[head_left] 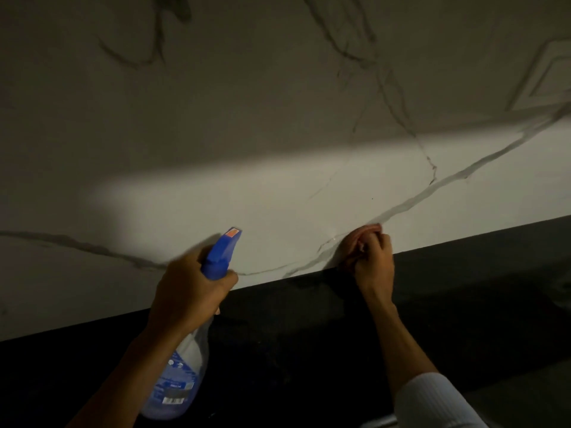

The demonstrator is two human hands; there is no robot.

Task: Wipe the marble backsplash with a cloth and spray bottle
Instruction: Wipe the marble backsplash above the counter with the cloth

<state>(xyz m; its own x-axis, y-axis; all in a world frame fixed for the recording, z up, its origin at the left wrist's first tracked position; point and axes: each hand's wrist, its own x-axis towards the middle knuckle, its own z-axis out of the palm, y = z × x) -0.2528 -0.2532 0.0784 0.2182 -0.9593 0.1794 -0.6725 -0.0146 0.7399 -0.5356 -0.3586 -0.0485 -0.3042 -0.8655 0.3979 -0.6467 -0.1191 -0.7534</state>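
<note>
A white marble backsplash [278, 156] with grey veins fills the upper view, partly lit by a bright band. My left hand [185, 288] grips a spray bottle [179, 372] by its neck, the blue trigger head [221, 251] pointing up at the marble. My right hand [372, 261] holds a bunched pinkish cloth [360, 239] against the bottom edge of the backsplash, just above the counter. Most of the cloth is hidden under my fingers.
A dark countertop [309, 335] runs below the backsplash from lower left to upper right. A raised rectangular outline [543, 78] shows on the marble at the far right. The scene is dim.
</note>
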